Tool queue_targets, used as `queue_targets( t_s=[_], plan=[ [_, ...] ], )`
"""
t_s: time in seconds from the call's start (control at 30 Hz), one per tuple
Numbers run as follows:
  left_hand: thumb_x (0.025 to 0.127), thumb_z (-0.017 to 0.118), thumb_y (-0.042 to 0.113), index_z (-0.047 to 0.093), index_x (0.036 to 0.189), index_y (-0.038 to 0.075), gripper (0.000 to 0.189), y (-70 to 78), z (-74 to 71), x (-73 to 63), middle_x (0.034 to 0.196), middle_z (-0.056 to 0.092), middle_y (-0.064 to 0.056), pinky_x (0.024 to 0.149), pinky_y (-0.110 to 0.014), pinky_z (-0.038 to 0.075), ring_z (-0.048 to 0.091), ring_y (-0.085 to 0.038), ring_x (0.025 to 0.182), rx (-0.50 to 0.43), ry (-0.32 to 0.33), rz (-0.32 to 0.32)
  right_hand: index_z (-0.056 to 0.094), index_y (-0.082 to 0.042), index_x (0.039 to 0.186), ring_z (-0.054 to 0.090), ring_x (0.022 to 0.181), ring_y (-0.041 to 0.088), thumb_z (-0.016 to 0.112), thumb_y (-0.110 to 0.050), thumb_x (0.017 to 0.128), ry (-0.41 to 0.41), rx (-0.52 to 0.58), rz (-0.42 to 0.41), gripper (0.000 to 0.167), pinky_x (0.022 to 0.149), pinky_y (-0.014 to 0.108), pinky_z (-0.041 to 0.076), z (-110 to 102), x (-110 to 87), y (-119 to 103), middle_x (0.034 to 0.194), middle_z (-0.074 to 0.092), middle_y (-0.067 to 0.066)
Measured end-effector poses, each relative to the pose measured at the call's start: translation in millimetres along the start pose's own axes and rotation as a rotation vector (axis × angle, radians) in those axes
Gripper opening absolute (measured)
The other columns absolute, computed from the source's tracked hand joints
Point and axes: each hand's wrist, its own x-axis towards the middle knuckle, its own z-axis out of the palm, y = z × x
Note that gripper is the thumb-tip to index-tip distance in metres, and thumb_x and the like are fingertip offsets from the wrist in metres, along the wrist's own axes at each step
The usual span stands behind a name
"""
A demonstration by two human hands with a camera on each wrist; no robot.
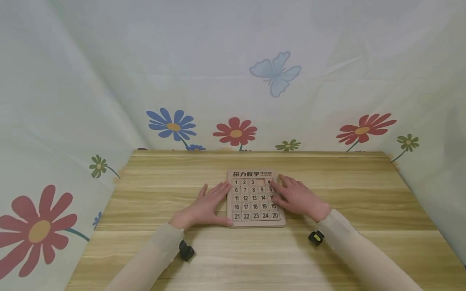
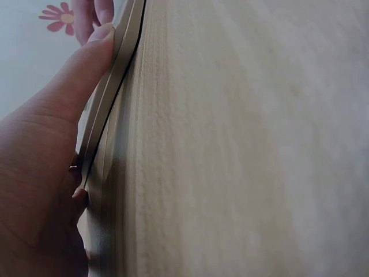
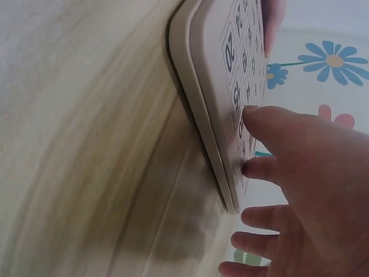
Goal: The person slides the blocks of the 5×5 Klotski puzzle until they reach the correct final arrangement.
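Note:
A wooden number sliding puzzle (image 1: 251, 224) lies flat on the table, its numbered tiles in rows under a printed heading. An empty slot (image 1: 260, 182) sits in the top row between tile 3 (image 1: 253, 182) and tile 4 (image 1: 268, 182). My left hand (image 1: 205, 207) rests against the board's left side with fingers extended, its thumb at the near left corner. From the right, my right hand (image 1: 300, 198) reaches over the edge; the index fingertip touches tile 4 and the thumb lies on the tile marked 10 (image 1: 272, 197). Its other fingers stretch past the board's right edge.
The board sits on a wood-grain table (image 1: 164, 169). Behind and to the left hangs a pale cloth (image 1: 204, 60) printed with flowers and a butterfly. A small black device (image 1: 187, 251) is on the left wrist and another black device (image 1: 316, 237) on the right.

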Motion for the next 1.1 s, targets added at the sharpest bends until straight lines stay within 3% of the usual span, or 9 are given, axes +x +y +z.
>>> queue_targets(
  t_s=[0.6,0.83,1.1],
  plan=[
    [0.079,0.069,0.081,0.009,0.169,0.014,0.127,0.3,0.4,0.1,0.175,0.005,-0.004,0.126,-0.063,-0.006,0.009,-0.026,0.161,0.011,0.006,0.0,0.043,-0.009,0.159,0.035,0.148,0.05,0.058,-0.043,0.106,0.0,0.014,-0.051,0.065,0.118,0.068,0.032,5,13.7,-13,0.163,0.032,0.032],
    [0.078,0.071,0.08,0.011,0.169,0.013,0.128,1.1,1.0,0.3,0.175,0.007,-0.006,0.126,-0.063,-0.005,0.011,-0.027,0.161,-0.002,0.006,0.004,0.047,-0.007,0.157,0.041,0.144,0.051,0.061,-0.04,0.105,0.027,0.025,-0.053,0.063,0.114,0.07,0.036,6,-5.4,-4,0.159,0.038,0.033],
    [0.077,0.068,0.083,0.009,0.169,0.014,0.129,-0.8,1.0,0.7,0.175,0.006,-0.004,0.126,-0.063,-0.006,0.01,-0.026,0.161,0.012,0.007,0.0,0.046,-0.013,0.159,0.041,0.145,0.05,0.057,-0.041,0.107,0.002,0.028,-0.045,0.06,0.116,0.068,0.035,5,-23.0,1,0.16,0.038,0.031]
  ],
)
